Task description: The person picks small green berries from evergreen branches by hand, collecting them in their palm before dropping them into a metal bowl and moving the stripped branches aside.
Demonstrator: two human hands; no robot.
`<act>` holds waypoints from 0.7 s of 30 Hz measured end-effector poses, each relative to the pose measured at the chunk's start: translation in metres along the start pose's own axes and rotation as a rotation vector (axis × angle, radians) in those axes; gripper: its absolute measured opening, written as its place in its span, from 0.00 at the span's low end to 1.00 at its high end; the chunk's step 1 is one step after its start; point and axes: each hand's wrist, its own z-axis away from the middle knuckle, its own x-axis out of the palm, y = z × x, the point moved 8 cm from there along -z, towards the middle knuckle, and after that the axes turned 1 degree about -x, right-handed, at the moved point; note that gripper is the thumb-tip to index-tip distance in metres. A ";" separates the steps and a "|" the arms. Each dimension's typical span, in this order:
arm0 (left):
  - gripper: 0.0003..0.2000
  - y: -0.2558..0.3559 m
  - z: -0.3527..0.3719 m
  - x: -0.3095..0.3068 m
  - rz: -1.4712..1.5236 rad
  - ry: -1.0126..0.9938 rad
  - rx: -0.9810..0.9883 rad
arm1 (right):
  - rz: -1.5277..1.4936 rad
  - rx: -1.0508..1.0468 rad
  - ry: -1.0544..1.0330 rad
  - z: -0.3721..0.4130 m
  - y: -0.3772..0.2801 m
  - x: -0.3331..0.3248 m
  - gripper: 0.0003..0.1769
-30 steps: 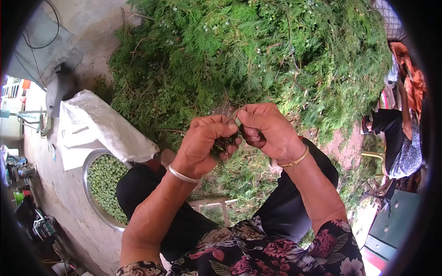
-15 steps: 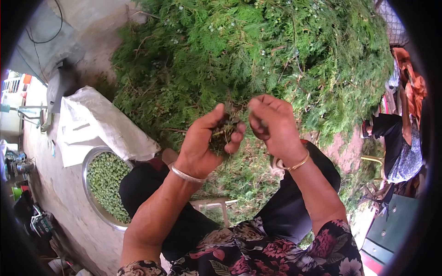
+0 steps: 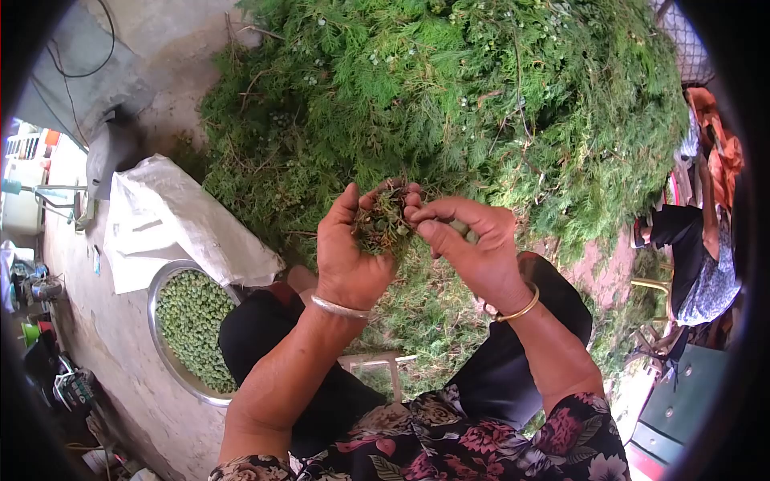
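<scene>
My left hand (image 3: 346, 255) is cupped, palm up, around a loose clump of green and brown conifer bits (image 3: 383, 228). My right hand (image 3: 480, 242) meets it from the right, thumb and forefinger pinched together at the clump's edge. Pale green cones (image 3: 460, 228) show between the curled fingers of that hand; what the fingertips pinch is too small to make out. Beyond both hands rises a large heap of cut conifer branches (image 3: 449, 104) dotted with pale cones. To the left, a round metal basin (image 3: 153, 321) holds many small green cones (image 3: 191, 325).
A white sack (image 3: 180, 216) lies against the basin's far edge. Loose sprigs (image 3: 425, 329) cover the ground between my knees, near a wooden frame (image 3: 393, 373). At the right, another person (image 3: 706, 272) sits beside the heap, behind a green cabinet (image 3: 682, 393).
My right hand has come down and turned inward, its fingertips now at the clump. The left hand has opened flatter and shifted slightly right, showing more of the clump.
</scene>
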 end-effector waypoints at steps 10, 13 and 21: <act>0.25 -0.004 0.004 0.008 -0.144 -0.027 0.045 | 0.475 -0.401 -0.002 0.003 -0.006 0.011 0.11; 0.26 -0.005 0.004 0.011 -0.131 -0.059 0.033 | 0.188 -0.143 -0.009 -0.004 0.003 0.004 0.08; 0.29 -0.004 0.008 0.017 -0.049 -0.085 0.013 | -0.410 0.297 0.010 -0.007 0.025 -0.010 0.07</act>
